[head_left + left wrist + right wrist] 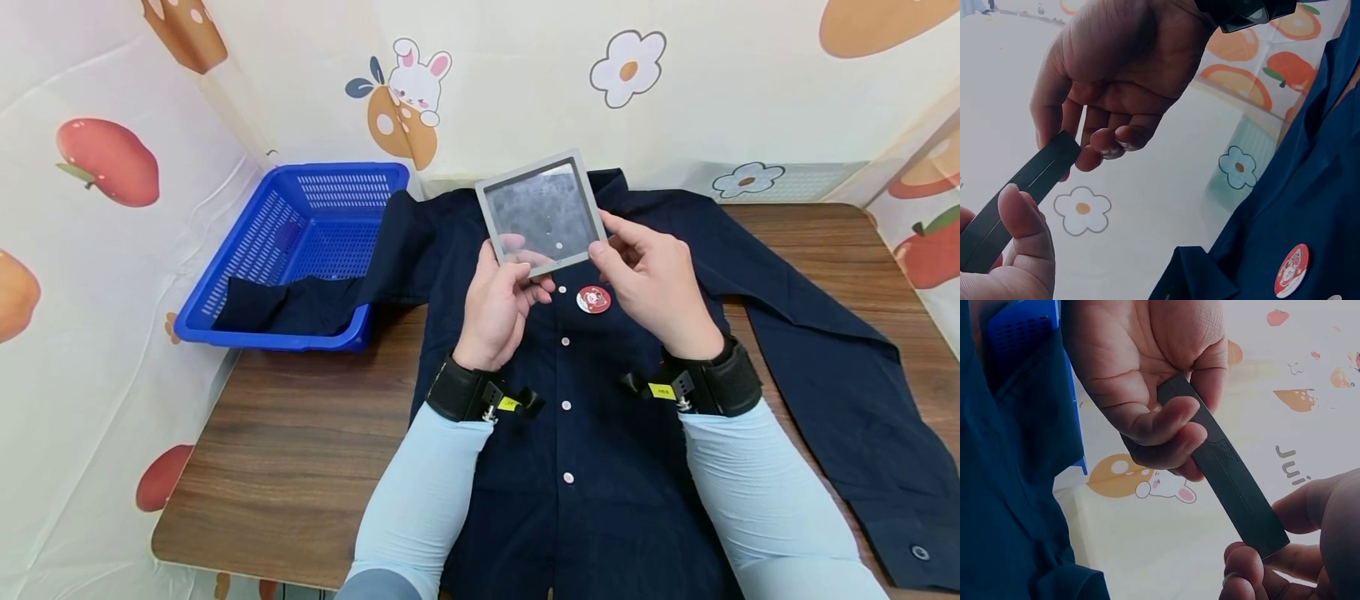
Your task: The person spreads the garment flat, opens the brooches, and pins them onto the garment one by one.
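Note:
Both hands hold a square grey frame (534,208) with a see-through window, tilted above a dark navy shirt (510,475). The left hand (495,312) grips its lower left edge, thumb in front; fingers show through the clear pane. At the lower right corner, the right hand (656,279) pinches the rim between thumb and fingers. Seen edge-on in the right wrist view, the frame (1235,481) has a dark side with a thin seam and small raised marking. A round red badge (593,300) is on the shirt, just below the frame.
A blue plastic basket (363,177) stands at the back left, one shirt sleeve (300,304) draped into it. The other sleeve (832,383) stretches across the wooden table (300,467) to the right. A patterned cloth wall (517,75) rises behind the table.

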Tool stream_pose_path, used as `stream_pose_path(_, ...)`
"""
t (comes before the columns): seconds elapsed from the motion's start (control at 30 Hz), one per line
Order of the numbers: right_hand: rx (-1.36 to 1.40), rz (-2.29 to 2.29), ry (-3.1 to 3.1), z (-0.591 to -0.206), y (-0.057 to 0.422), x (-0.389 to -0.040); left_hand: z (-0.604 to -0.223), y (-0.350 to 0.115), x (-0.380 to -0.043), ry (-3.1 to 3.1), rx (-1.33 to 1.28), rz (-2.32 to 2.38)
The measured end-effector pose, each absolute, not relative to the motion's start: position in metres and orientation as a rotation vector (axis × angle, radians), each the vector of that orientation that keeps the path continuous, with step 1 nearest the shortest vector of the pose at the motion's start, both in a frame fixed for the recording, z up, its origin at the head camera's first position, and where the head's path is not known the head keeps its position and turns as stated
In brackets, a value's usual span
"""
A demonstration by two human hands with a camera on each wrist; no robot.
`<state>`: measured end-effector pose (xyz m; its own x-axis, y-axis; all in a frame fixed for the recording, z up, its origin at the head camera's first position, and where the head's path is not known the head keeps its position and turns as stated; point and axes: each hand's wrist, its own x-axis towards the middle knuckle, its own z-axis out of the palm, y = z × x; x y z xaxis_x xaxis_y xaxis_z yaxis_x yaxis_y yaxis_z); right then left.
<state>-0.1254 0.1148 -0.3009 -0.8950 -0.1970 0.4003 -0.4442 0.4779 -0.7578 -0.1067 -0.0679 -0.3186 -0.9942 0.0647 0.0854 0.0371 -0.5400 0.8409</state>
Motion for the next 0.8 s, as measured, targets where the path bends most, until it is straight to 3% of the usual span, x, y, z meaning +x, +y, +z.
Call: stream_pose_path(0.8,0.546,1.337,-2.472,-0.3031,0.1137,-0.1251,-0.3157,-0.067,-0.1063,1.702,0.064,2.65)
